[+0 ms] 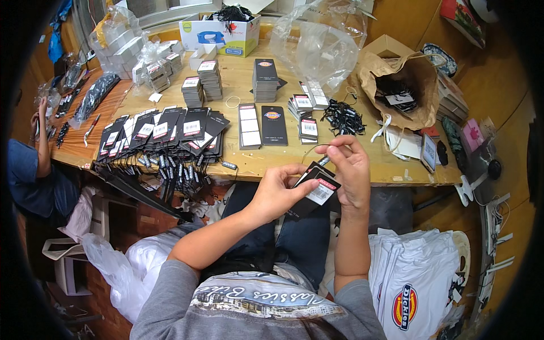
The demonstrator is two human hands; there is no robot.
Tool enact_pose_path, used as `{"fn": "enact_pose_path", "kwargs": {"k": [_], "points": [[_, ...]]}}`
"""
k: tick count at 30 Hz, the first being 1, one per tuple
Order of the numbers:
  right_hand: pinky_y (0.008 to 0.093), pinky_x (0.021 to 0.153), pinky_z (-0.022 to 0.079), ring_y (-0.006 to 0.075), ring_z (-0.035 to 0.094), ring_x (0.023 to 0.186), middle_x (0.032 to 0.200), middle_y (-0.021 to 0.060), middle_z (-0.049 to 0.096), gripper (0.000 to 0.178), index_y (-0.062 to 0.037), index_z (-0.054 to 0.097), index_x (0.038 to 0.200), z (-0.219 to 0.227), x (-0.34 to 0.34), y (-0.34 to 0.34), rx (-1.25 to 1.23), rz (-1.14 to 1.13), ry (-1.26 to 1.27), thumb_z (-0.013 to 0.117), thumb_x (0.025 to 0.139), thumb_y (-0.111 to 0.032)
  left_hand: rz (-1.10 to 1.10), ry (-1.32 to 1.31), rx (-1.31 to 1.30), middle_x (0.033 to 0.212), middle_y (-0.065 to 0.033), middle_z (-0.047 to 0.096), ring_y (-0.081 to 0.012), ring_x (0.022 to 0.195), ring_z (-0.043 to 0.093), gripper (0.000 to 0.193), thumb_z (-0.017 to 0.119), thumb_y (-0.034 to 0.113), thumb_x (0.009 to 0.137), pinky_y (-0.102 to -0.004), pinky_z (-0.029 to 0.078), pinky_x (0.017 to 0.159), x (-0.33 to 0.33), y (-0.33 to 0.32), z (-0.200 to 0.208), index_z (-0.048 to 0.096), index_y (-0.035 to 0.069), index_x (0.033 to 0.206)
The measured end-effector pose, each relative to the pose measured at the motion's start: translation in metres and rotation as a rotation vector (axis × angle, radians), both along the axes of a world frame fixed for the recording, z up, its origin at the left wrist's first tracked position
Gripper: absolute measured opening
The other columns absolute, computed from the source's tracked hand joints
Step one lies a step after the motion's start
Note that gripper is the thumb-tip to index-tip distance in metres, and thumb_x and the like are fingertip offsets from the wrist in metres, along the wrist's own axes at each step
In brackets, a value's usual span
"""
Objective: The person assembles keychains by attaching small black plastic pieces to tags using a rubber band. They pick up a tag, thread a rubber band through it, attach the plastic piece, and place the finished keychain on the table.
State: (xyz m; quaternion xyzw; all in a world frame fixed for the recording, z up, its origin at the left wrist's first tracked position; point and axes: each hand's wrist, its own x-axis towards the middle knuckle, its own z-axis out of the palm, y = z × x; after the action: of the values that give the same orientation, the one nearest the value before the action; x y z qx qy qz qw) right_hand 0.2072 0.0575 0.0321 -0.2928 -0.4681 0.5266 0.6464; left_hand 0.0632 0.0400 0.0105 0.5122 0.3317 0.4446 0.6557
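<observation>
Just off the near edge of the bench (391, 164), the left hand (275, 194) pinches dark tags (321, 194) by their left side, seemingly to leave the top end free for the right hand (352, 175), whose fingertips close on a thin looped cord (306, 155). Card stacks (264, 88) and heaped black cords (343, 118) lie beyond, probably for easy reach; corded tags (161, 130) sit left, apparently kept apart.

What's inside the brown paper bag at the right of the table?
In the brown paper bag, a black heap shows, with a white label on top. Whatever lies beneath that heap is covered, and the bag's bottom can't be seen.
</observation>
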Motion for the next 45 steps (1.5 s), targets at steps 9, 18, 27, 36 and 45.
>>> {"fn": "enact_pose_path", "kwargs": {"k": [9, 18, 27, 36, 45], "points": [[0.0316, 0.07, 0.046, 0.0153, 0.055, 0.07, 0.082, 0.0086, 0.058, 0.014, -0.0067, 0.049, 0.094, 0.003, 0.03, -0.014, 0.059, 0.055, 0.463, 0.052, 0.08, -0.006, -0.108, 0.105, 0.006, 0.077, -0.0027, 0.06, -0.0026, 0.067, 0.053, 0.016, 0.058, 0.005, 0.077, -0.0159, 0.043, 0.058, -0.024, -0.021, -0.026, 0.057, -0.005, 0.089], [0.0191, 0.041, 0.037, 0.0085, 0.044, 0.043, 0.072, 0.0112, 0.059, 0.009, -0.0038, 0.054, 0.083, -0.005, 0.03, -0.055, 0.193, -0.119, 0.293, 0.058, 0.076, -0.006, 0.163, -0.025, 0.022, 0.093, -0.0054, 0.053, -0.0086, 0.08, 0.051, 0.021, 0.053, 0.003, 0.079, -0.023, 0.044, 0.071, -0.047, -0.016, -0.043, 0.046, 0.002, 0.098], [0.0145, 0.054, 0.038, 0.0035, 0.046, 0.067, 0.091, 0.0052, 0.047, 0.009, 0.0025, 0.053, 0.073, -0.038, -0.036, -0.062, 0.053, -0.108, -0.142, 0.058, 0.069, 0.009, 0.331, 0.019, 0.286, 0.089, -0.0141, 0.055, -0.0126, 0.079, 0.055, 0.021, 0.047, 0.002, 0.082, -0.0247, 0.045, 0.07, -0.034, -0.033, -0.024, 0.035, -0.001, 0.099], [0.0155, 0.055, 0.039, 0.0043, 0.047, 0.068, 0.09, 0.0078, 0.05, 0.008, 0.0027, 0.051, 0.071, -0.042, -0.048, -0.063, 0.054, -0.079, -0.094, 0.055, 0.07, 0.009, 0.529, 0.289, 0.659, 0.068, -0.01, 0.059, -0.012, 0.062, 0.059, 0.03, 0.064, 0.0, 0.07, -0.0217, 0.046, 0.055, -0.039, -0.038, -0.03, 0.037, -0.001, 0.084], [0.0161, 0.056, 0.04, 0.0043, 0.047, 0.068, 0.091, 0.0084, 0.052, 0.008, 0.0026, 0.048, 0.073, -0.041, -0.054, -0.068, 0.057, -0.118, -0.068, 0.054, 0.073, 0.008, 0.465, 0.249, 0.984, 0.078, -0.0183, 0.06, -0.0235, 0.066, 0.062, 0.031, 0.059, -0.004, 0.072, -0.028, 0.049, 0.052, -0.04, -0.033, -0.037, 0.033, -0.001, 0.089]]}}
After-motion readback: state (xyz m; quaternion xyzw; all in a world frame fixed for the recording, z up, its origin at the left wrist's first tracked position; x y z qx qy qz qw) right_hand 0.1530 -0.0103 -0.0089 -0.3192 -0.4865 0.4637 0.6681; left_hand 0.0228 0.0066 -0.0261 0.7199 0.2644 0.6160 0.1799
